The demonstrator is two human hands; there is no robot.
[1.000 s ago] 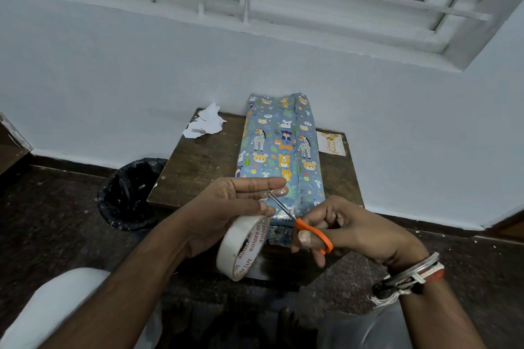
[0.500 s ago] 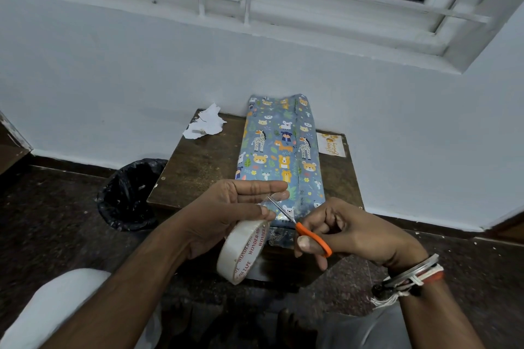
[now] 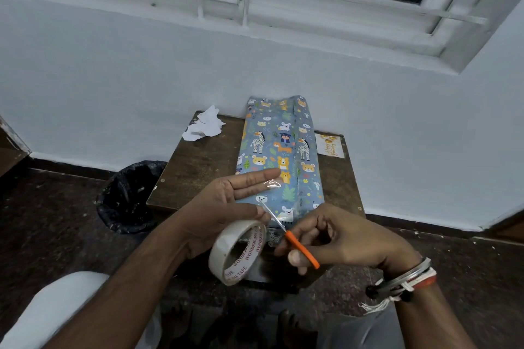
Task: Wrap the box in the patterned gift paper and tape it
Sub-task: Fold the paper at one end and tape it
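1 cut strip of tape (image 3: 272, 183) now clings to my straight left fingertips (image 3: 262, 176), no longer joined to the tape roll (image 3: 236, 252) my left hand (image 3: 226, 201) pinches by thumb. My right hand (image 3: 346, 241) grips the orange scissors (image 3: 302, 249); the wrapped box (image 3: 279, 150) lies on the table (image 3: 198, 167) beyond.

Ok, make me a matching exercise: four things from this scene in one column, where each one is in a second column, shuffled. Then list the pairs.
Things
1. tape roll
2. scissors
3. torn white paper
4. black bin

Places
A. on the floor, left of the table
B. in the right hand
C. far left corner of the table
D. held by the left hand

Pairs: 1-D, 2-B, 3-C, 4-A
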